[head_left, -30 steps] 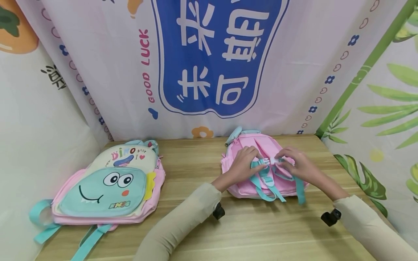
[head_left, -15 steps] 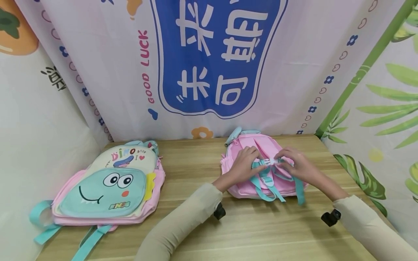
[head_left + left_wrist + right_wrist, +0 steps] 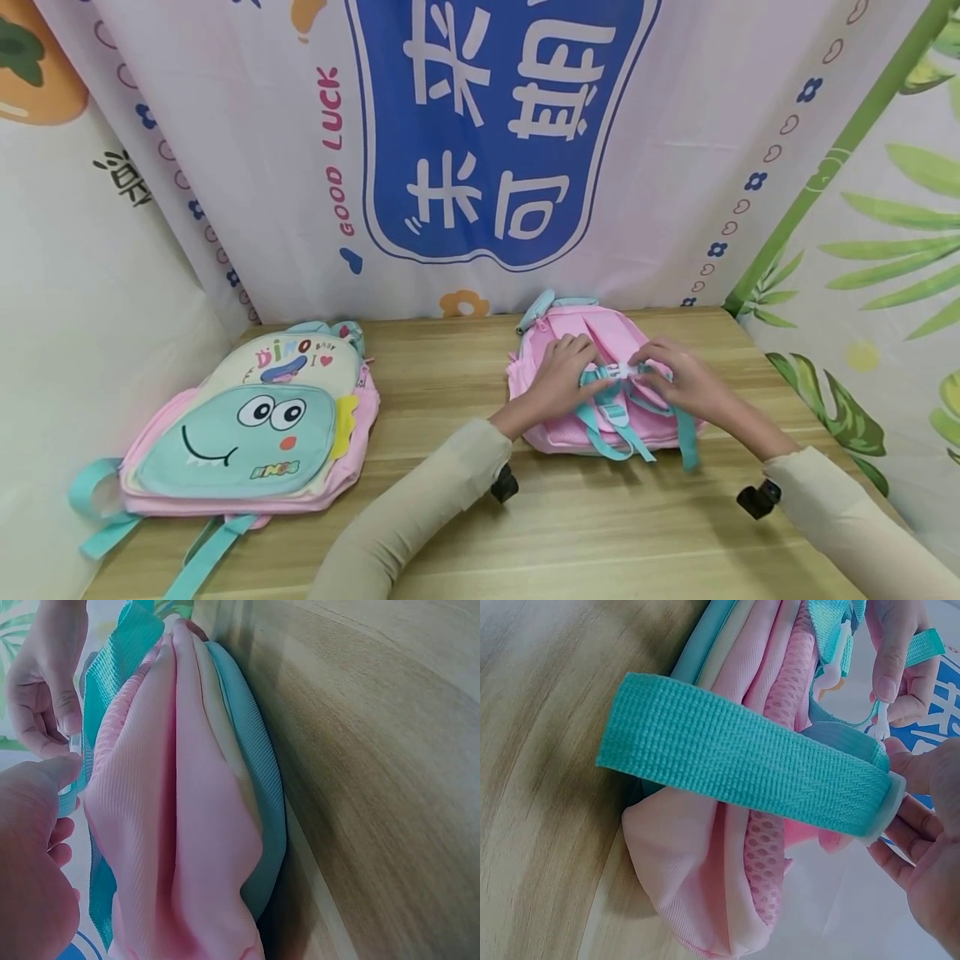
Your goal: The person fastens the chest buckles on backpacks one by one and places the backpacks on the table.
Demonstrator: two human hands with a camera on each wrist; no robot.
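A pink backpack with teal straps lies back side up on the right of the table. My left hand pinches one half of a white side-release buckle at its teal webbing. From the other side, my right hand pinches the matching half, and the two halves meet between my fingertips. Whether they are fully clicked together is too small to tell. In the right wrist view a loose teal strap end hangs from a white slider by my right fingers. The left wrist view shows the bag's pink side.
A second backpack, with a teal cartoon dinosaur face, lies front up at the left, its straps hanging toward the near edge. The wooden table ends at a printed curtain behind both bags.
The two buckle halves have come closer together, the right hand's half shifting slightly left. Both arms and the backpacks stay almost where they were.
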